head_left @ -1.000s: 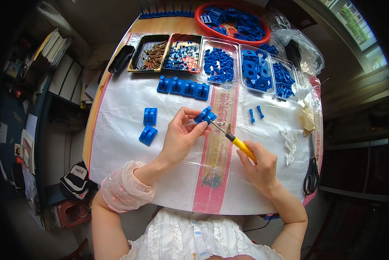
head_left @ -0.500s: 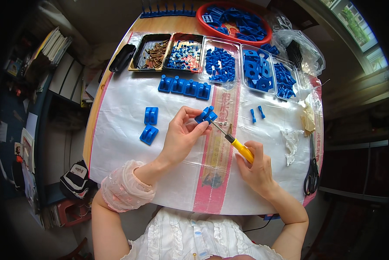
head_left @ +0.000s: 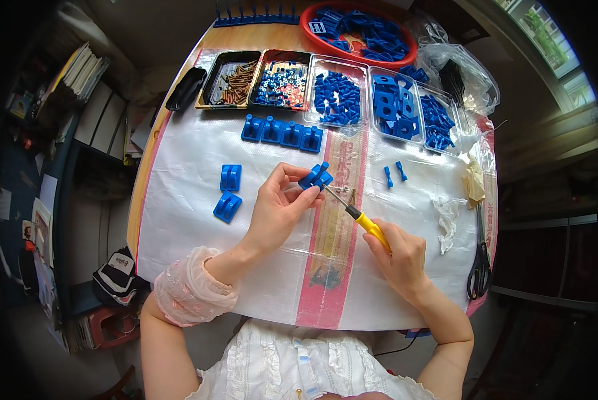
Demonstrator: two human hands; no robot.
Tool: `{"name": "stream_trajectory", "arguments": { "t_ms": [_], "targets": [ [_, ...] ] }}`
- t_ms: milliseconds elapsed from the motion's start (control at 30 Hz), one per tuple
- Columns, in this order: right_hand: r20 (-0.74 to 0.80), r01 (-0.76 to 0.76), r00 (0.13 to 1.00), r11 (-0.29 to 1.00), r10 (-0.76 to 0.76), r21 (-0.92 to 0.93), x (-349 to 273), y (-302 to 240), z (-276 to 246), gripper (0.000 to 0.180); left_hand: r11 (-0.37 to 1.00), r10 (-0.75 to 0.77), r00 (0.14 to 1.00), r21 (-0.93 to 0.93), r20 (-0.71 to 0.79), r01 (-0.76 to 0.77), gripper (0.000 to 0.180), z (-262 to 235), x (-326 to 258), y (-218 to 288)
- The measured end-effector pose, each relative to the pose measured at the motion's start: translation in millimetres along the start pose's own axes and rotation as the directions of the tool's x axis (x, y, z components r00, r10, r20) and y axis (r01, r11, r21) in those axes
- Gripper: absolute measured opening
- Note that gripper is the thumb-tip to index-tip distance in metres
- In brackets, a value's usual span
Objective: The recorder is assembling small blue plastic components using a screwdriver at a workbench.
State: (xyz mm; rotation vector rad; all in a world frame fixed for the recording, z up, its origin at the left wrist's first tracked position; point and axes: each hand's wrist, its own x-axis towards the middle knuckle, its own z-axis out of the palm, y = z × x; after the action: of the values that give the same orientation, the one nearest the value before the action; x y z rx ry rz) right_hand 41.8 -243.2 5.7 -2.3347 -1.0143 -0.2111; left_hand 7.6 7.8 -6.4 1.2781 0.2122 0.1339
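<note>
Above the desk (head_left: 272, 37), the left hand (head_left: 279, 205) pinches a blue bracket (head_left: 316, 176); the right hand (head_left: 402, 253) curls closed round a yellow screwdriver (head_left: 372, 229), its tip at the bracket; screw-driving, I'd judge; the next turn calls for steady alignment.

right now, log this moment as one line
left hand: holds blue bracket | right hand: grips yellow screwdriver, tip at bracket | nearby: two blue pegs, row of blue brackets

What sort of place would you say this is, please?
Perhaps a home room used as a workspace: sorted blue plastic parts on a table, a yellow-handled screwdriver in the right hand, and stacked papers at the left.
</note>
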Motion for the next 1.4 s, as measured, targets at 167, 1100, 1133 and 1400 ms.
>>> {"name": "stream_trajectory", "arguments": {
  "t_ms": [167,1100,1133,1400],
  "targets": [
    [-0.011,-0.031,0.999,0.999,0.031,0.038,-1.1,-1.1,3.5,0.039,1.0,0.002,1.0,-0.003,0.006,-0.002,0.023,0.3,-0.5,-0.5],
    [0.076,-0.145,0.988,0.965,0.132,0.217,-0.3,-3.0,1.9,0.04,1.0,0.007,1.0,0.0,0.006,-0.007,0.024,-1.3,-0.1,-1.3],
    [0.101,-0.175,0.983,0.96,0.156,0.217,1.6,-7.9,-2.5,0.04,1.0,0.003,1.0,0.0,0.01,-0.003,0.024,-2.1,-0.2,-1.3],
    [-0.033,-0.079,0.996,0.984,0.086,0.159,-7.4,4.6,9.6,0.032,1.0,-0.017,1.0,0.008,0.019,0.016,0.024,-1.1,-0.1,1.1]
  ]
}}
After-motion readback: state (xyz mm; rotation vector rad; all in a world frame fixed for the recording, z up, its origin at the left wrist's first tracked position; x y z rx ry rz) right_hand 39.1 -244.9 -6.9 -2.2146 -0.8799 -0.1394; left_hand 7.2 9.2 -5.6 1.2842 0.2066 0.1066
